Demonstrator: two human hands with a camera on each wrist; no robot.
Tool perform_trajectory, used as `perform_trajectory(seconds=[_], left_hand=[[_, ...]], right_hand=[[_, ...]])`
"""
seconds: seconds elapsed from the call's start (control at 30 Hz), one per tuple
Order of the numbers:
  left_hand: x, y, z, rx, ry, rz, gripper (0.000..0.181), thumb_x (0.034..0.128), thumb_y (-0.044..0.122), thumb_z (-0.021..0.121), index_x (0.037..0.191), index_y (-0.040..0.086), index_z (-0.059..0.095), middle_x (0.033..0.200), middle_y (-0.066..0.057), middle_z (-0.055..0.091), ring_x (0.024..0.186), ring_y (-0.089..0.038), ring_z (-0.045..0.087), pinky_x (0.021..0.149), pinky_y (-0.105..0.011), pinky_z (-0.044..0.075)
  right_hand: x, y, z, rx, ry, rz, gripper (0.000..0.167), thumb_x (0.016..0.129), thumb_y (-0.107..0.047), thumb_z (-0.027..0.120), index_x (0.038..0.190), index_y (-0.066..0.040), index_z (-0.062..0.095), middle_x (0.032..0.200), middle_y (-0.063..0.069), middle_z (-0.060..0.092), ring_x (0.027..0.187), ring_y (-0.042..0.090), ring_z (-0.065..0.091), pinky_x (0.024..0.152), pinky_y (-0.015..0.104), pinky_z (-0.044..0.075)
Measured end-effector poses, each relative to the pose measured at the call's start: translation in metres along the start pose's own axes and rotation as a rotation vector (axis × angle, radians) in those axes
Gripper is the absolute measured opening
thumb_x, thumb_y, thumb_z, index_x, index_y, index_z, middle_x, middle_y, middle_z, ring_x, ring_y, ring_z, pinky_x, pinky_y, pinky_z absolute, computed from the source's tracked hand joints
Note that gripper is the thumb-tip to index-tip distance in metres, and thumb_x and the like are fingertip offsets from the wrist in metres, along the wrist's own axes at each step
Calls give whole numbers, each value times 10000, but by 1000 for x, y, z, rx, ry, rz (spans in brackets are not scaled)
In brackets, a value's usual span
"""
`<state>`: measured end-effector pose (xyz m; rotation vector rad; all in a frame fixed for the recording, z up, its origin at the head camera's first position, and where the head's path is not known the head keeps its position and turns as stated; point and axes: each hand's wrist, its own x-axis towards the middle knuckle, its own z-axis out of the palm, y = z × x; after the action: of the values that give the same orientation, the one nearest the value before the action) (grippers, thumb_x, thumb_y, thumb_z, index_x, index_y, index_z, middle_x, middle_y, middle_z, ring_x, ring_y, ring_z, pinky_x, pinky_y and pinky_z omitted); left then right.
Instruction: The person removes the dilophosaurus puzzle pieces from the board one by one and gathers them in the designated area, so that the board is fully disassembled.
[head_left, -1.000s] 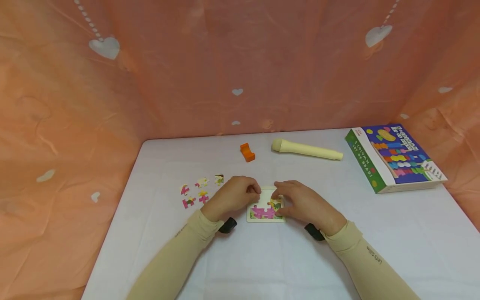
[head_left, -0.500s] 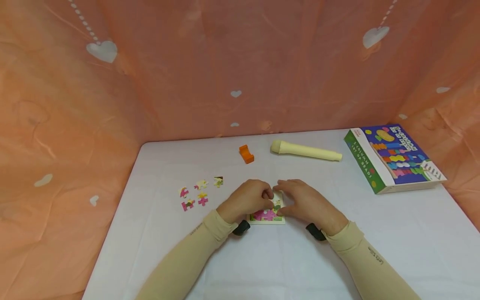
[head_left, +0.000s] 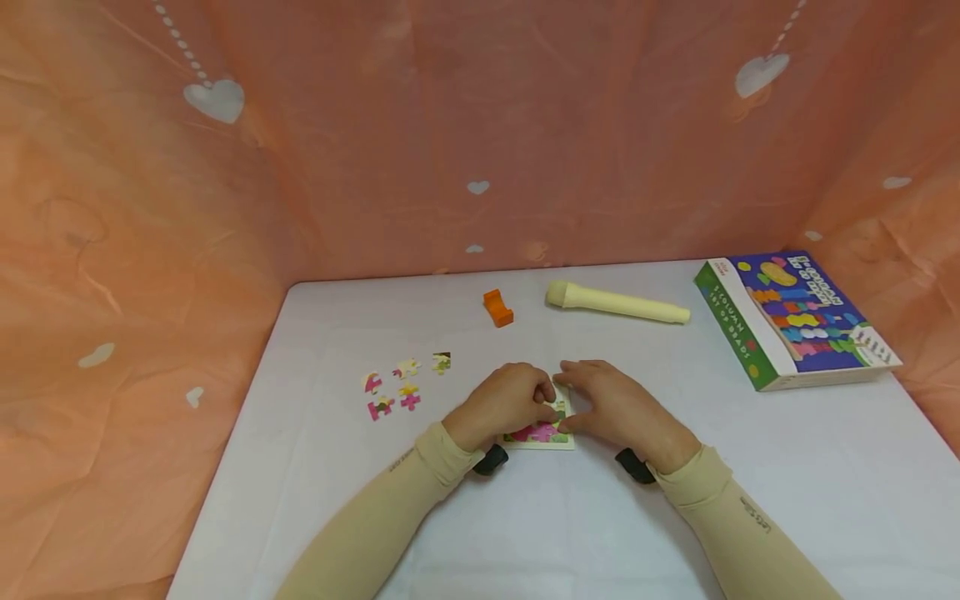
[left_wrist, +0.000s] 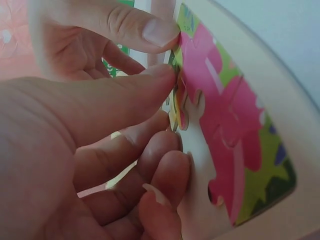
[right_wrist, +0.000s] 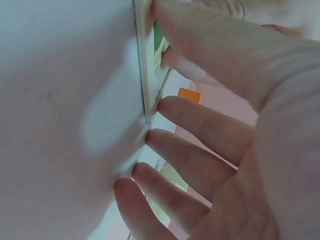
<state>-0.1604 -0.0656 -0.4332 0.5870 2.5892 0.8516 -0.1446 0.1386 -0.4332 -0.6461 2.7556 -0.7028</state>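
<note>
A small puzzle board (head_left: 538, 447) with a pale frame lies at the middle of the table, its lower part filled with joined pink and green pieces (left_wrist: 235, 117). My left hand (head_left: 504, 406) reaches over it, thumb and fingers pinching a yellow-edged puzzle piece (left_wrist: 178, 109) against the filled part. The left palm hides much of the board from the head camera. On the board's right side rests my right hand (head_left: 617, 408); its thumb touches the near part and its index finger meets the frame's corner. The other right fingers are spread on the tabletop.
Several loose puzzle pieces (head_left: 381, 407) lie left of the board. Behind it are an orange curved block (head_left: 498, 308) and a cream microphone-shaped stick (head_left: 622, 304). A bead-set box (head_left: 798, 321) stands at the right. Orange cloth (head_left: 480, 133) hangs around the table.
My left hand has moved right over the board, bringing the piece up to the right hand's thumb, and now covers the board's left part. The right hand has stayed nearly still.
</note>
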Motion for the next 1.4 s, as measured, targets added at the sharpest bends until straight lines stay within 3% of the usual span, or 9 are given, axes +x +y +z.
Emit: perform_trajectory(seconds=[0.77, 1.4], left_hand=[[-2, 0, 3, -26, 38, -2, 79, 936, 203, 834, 929, 142, 784, 757, 77, 675, 709, -86, 598, 667, -238, 473], [-1, -2, 0, -15, 78, 29, 88, 988, 154, 751, 969, 150, 837, 876, 64, 748, 778, -92, 608, 714, -231, 493]], right_hand=[[-1, 1, 2, 7, 8, 7, 657, 851, -263, 933, 1415, -30, 692, 1572, 186, 596, 1493, 421, 511, 1198, 599, 450], [0, -1, 1, 8, -11, 23, 651, 859, -271, 926, 1421, -40, 691, 1586, 178, 585, 1510, 421, 491, 1210, 605, 436]])
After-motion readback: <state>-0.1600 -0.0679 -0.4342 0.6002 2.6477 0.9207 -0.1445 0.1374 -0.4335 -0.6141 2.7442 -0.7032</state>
